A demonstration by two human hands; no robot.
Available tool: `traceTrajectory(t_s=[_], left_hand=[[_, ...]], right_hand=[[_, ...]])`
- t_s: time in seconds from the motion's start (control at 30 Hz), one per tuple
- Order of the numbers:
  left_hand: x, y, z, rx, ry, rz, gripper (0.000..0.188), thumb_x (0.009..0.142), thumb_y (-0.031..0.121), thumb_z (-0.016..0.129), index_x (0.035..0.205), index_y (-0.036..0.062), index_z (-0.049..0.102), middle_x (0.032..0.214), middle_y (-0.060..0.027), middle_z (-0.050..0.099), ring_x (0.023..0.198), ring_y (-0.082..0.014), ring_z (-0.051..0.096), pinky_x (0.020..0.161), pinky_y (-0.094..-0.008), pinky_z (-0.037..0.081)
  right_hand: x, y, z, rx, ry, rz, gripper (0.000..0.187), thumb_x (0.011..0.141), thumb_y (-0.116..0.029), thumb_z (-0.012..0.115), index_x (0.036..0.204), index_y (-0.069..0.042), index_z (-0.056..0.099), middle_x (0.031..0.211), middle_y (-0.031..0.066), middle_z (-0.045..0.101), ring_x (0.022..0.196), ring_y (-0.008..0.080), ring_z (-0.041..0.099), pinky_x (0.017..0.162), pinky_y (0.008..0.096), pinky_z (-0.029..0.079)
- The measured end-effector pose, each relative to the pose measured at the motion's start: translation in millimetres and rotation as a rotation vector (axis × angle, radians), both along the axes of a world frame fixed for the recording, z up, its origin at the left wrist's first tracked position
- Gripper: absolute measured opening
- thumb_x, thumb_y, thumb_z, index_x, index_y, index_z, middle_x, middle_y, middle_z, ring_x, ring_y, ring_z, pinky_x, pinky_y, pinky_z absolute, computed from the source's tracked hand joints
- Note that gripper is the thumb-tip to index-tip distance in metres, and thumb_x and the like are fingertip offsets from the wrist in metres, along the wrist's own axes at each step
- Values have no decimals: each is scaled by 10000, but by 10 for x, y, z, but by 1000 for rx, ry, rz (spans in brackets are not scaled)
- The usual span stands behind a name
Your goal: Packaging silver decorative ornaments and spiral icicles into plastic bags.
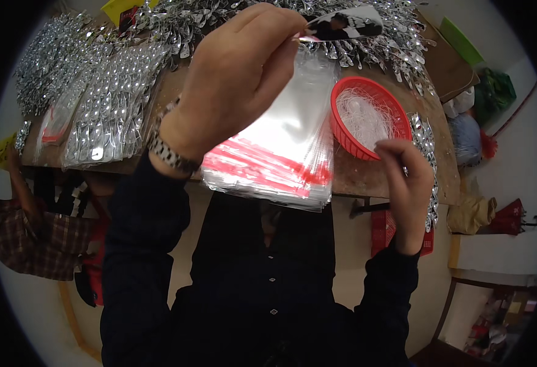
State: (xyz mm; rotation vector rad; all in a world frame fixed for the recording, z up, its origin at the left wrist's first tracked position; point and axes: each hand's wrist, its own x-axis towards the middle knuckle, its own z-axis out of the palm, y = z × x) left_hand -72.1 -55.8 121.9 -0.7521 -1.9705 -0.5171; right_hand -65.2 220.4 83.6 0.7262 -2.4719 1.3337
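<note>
Pinching one shiny silver piece (345,25), the left hand (235,76) is raised over one pile of clear bags (262,156), too overlapped to count. The right hand (412,189), loosely bent, is near one red basket (343,129) of pale threads (363,113); whether it grips anything is unclear. Silver strips (186,30) run past the picture's top, across the tabletop (349,177).
</note>
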Motion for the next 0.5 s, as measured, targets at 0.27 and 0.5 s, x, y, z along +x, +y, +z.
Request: traceTrajectory(t_s=[0.27, 0.5], left_hand=[[475, 172, -54, 681, -960, -337, 187, 917, 164, 568, 1005, 3, 603, 762, 16, 538, 641, -52, 497, 564, -211, 403], [675, 245, -559, 1038, -1248, -399, 229, 942, 177, 557, 1089, 6, 594, 765, 49, 533, 630, -13, 480, 540, -171, 398]], right_hand=[[-753, 147, -233, 354, 92, -1, 103, 812, -42, 640, 908, -4, 638, 833, 93, 642, 757, 188, 612, 690, 289, 470], [-1049, 17, -402, 542, 110, 62, 136, 760, -98, 679, 857, -9, 647, 814, 119, 624, 773, 264, 612, 699, 350, 478]])
